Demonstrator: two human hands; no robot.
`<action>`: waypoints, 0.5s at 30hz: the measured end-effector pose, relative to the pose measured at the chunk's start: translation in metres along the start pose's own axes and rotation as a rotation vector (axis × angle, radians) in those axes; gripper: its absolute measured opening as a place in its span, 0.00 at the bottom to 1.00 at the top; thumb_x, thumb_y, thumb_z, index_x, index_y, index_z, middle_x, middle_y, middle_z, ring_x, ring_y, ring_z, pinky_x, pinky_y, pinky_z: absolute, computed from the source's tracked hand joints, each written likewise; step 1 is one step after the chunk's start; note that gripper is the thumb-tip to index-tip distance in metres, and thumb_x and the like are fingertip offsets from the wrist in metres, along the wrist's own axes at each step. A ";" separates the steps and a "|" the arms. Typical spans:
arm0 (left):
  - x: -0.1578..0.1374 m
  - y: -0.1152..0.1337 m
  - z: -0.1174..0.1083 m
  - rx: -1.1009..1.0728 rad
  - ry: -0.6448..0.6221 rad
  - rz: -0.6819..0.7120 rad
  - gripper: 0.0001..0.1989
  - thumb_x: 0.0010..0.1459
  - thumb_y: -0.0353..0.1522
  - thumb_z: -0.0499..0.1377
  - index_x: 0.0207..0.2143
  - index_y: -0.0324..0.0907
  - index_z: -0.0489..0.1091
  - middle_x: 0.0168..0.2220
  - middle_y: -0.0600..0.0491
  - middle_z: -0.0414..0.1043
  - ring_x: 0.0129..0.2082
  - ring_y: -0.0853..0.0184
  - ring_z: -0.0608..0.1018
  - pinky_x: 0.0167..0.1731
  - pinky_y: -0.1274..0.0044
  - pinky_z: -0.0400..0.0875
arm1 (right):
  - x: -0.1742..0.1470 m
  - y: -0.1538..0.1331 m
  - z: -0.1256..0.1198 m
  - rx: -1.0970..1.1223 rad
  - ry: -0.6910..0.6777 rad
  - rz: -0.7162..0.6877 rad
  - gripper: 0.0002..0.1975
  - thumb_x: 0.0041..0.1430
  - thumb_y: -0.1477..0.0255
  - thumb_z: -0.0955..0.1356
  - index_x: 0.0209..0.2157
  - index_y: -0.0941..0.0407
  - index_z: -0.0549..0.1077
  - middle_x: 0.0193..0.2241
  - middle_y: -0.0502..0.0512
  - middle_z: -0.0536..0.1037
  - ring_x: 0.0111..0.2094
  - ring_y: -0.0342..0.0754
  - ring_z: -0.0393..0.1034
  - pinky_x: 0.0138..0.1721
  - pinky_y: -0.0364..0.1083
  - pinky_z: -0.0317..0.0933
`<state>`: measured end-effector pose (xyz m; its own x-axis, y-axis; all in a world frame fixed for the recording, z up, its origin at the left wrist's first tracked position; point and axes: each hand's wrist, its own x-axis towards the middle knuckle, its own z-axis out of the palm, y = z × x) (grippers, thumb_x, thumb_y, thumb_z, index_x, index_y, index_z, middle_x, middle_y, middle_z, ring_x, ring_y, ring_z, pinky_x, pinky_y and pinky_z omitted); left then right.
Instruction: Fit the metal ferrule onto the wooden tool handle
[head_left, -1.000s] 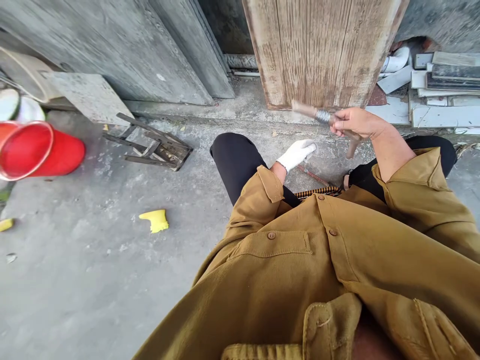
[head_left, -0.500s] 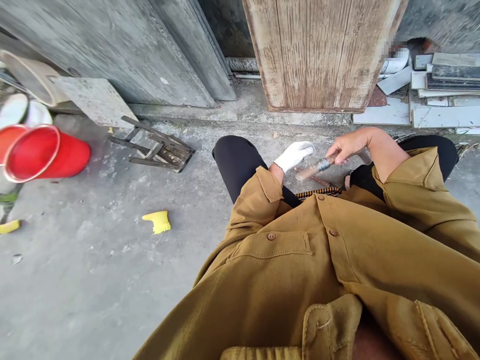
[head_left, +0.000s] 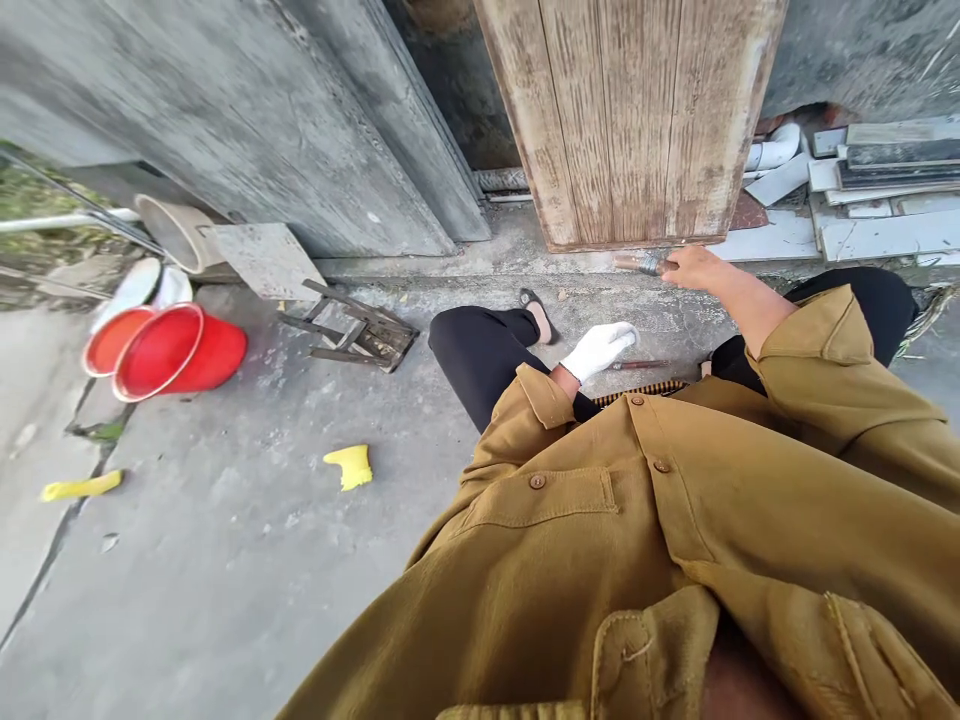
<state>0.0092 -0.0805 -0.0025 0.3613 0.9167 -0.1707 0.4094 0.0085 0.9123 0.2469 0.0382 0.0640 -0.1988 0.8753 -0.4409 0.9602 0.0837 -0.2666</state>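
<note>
My left hand [head_left: 600, 352], in a white glove, is raised between my knees with its fingers curled together. Whatever they may hold is hidden. My bare right hand [head_left: 694, 268] is closed around a stick-like tool [head_left: 637, 263] with a brown end and a grey, wire-like binding. The tool points left, close to the bottom edge of the worn wooden panel [head_left: 637, 130]; whether they touch I cannot tell. A thin reddish-brown rod [head_left: 643, 365] shows just right of the glove. Below it is a black-and-yellow striped edge [head_left: 645, 388].
Red buckets [head_left: 217, 345] and a small wooden stool [head_left: 364, 330] are at left. Two yellow pieces [head_left: 349, 466] lie on the concrete floor [head_left: 247, 580]. Grey boards [head_left: 247, 120] lean along the wall. White planks [head_left: 885, 235] are stacked at right.
My right hand has carried the tool forward, away from the glove and towards the panel's bottom edge. The left hand stays between my knees, fingers still curled. The view has shifted left.
</note>
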 end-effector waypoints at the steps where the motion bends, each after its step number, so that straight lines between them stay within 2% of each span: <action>1: 0.001 0.000 -0.001 0.038 -0.005 0.029 0.06 0.65 0.36 0.65 0.34 0.46 0.78 0.37 0.49 0.84 0.44 0.58 0.80 0.50 0.68 0.74 | 0.000 -0.003 0.002 -0.116 -0.017 0.005 0.18 0.74 0.67 0.69 0.56 0.64 0.81 0.52 0.72 0.83 0.56 0.62 0.78 0.51 0.49 0.69; 4: 0.005 -0.002 -0.002 0.086 0.015 0.048 0.07 0.67 0.36 0.64 0.34 0.47 0.77 0.40 0.48 0.84 0.46 0.56 0.79 0.54 0.65 0.73 | -0.004 -0.011 0.012 -0.341 -0.139 0.000 0.19 0.72 0.69 0.70 0.57 0.66 0.81 0.56 0.77 0.81 0.58 0.65 0.77 0.51 0.51 0.69; 6: 0.005 -0.002 -0.001 0.071 0.027 0.036 0.08 0.68 0.36 0.63 0.33 0.47 0.76 0.41 0.48 0.84 0.47 0.57 0.79 0.56 0.64 0.72 | -0.008 -0.016 0.021 -0.419 -0.278 -0.043 0.14 0.69 0.71 0.72 0.51 0.65 0.84 0.50 0.74 0.83 0.52 0.63 0.79 0.48 0.51 0.69; 8: 0.006 -0.001 0.000 0.028 0.053 0.009 0.09 0.69 0.36 0.62 0.33 0.47 0.75 0.41 0.48 0.84 0.48 0.57 0.78 0.57 0.64 0.71 | -0.012 -0.020 0.029 -0.433 -0.483 -0.108 0.09 0.65 0.73 0.74 0.43 0.63 0.84 0.41 0.66 0.84 0.44 0.58 0.79 0.44 0.50 0.68; 10: 0.007 0.000 -0.001 -0.032 0.113 -0.037 0.10 0.70 0.37 0.62 0.34 0.46 0.74 0.41 0.48 0.83 0.49 0.57 0.78 0.57 0.63 0.72 | -0.016 -0.022 0.032 -0.365 -0.721 -0.156 0.06 0.61 0.72 0.76 0.39 0.61 0.83 0.30 0.57 0.80 0.35 0.52 0.76 0.40 0.48 0.65; 12: 0.010 0.001 -0.005 -0.081 0.181 -0.082 0.11 0.72 0.39 0.61 0.34 0.45 0.73 0.38 0.47 0.82 0.50 0.57 0.77 0.55 0.62 0.72 | -0.020 -0.022 0.025 -0.207 -0.896 -0.234 0.09 0.56 0.70 0.78 0.36 0.60 0.81 0.25 0.50 0.75 0.30 0.47 0.71 0.37 0.45 0.63; 14: 0.013 0.000 -0.010 -0.107 0.211 -0.104 0.13 0.73 0.42 0.61 0.36 0.45 0.72 0.36 0.47 0.81 0.49 0.57 0.76 0.53 0.62 0.73 | -0.024 -0.019 0.009 -0.013 -0.954 -0.382 0.13 0.52 0.66 0.79 0.35 0.59 0.79 0.26 0.49 0.75 0.30 0.45 0.69 0.36 0.44 0.61; 15: 0.014 -0.001 -0.013 -0.111 0.203 -0.107 0.14 0.73 0.43 0.61 0.37 0.45 0.72 0.35 0.48 0.81 0.49 0.57 0.76 0.53 0.62 0.73 | -0.027 -0.016 -0.001 0.097 -0.934 -0.459 0.14 0.53 0.64 0.78 0.37 0.58 0.80 0.28 0.49 0.76 0.31 0.45 0.70 0.37 0.44 0.62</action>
<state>0.0031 -0.0627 -0.0007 0.1406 0.9695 -0.2007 0.3374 0.1436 0.9303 0.2368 0.0142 0.0813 -0.6527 0.0493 -0.7560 0.7425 0.2404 -0.6253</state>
